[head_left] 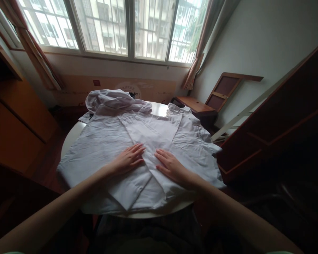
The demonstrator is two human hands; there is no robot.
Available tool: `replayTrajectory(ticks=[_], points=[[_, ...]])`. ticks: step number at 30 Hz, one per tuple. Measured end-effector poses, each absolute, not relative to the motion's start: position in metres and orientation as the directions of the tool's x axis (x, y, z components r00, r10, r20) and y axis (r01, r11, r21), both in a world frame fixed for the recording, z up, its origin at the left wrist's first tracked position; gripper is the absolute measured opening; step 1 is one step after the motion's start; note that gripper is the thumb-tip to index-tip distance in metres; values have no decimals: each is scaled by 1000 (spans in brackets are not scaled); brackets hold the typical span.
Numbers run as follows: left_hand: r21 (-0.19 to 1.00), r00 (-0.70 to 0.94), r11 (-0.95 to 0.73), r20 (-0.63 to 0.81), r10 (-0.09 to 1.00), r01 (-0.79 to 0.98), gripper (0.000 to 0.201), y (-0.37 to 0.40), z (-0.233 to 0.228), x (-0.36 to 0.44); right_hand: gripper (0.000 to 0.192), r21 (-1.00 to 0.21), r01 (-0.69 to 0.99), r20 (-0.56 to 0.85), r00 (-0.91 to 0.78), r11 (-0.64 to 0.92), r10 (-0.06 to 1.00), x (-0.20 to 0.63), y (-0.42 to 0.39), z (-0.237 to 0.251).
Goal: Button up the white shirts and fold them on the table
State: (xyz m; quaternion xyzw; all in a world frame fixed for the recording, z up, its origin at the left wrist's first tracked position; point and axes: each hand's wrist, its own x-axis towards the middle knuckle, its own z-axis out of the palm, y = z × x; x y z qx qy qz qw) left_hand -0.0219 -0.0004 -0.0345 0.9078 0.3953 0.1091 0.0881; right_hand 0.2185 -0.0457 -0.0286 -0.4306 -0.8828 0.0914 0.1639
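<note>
As hands press: white shirt (151, 137) gets smoothed.
Left hand (128, 159): flat, fingers spread.
Right hand (171, 166): flat, spread.
Next: maybe a neat fold.

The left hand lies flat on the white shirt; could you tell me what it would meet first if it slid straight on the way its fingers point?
Probably the right hand: the left hand points up-right across the white shirt, toward the right's fingertips.

We cannot see most of the round table (159, 108): the white shirt (106, 141) covers it, and the crumpled pile (113, 100) at its far edge hides a dark object.
</note>
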Motion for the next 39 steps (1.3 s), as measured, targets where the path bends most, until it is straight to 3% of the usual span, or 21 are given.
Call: replayTrajectory(ticks=[3, 7, 14, 18, 24, 29, 35, 39], points=[[274, 621, -634, 144, 771, 723, 57, 6, -37, -26, 48, -324, 679, 168, -644, 659, 747, 221, -65, -18], [260, 625, -635, 129, 770, 728, 57, 8, -35, -28, 30, -329, 537, 165, -777, 777, 607, 218, -104, -2], [217, 625, -630, 101, 774, 746, 59, 6, -38, -27, 21, -43, 531, 257, -813, 846, 523, 216, -120, -10], [201, 633, -638, 96, 768, 743, 60, 10, -43, -29, 25, 50, 507, 347, -817, 860, 462, 215, -120, -19], [190, 618, -633, 138, 774, 751, 60, 13, -49, -30, 19, 94, 714, 437, -656, 694, 616, 208, -145, -23], [180, 589, -609, 154, 793, 773, 66, 14, -52, -30, 20, 120, 747, 462, -625, 653, 629, 203, -155, -26], [178, 590, -606, 137, 795, 775, 66, 12, -49, -28, 16, 126, 760, 284, -643, 638, 711, 202, -149, -12], [177, 593, -606, 127, 795, 775, 67, 11, -45, -27, 13, 225, 657, 138, -753, 720, 644, 200, -144, -3]])
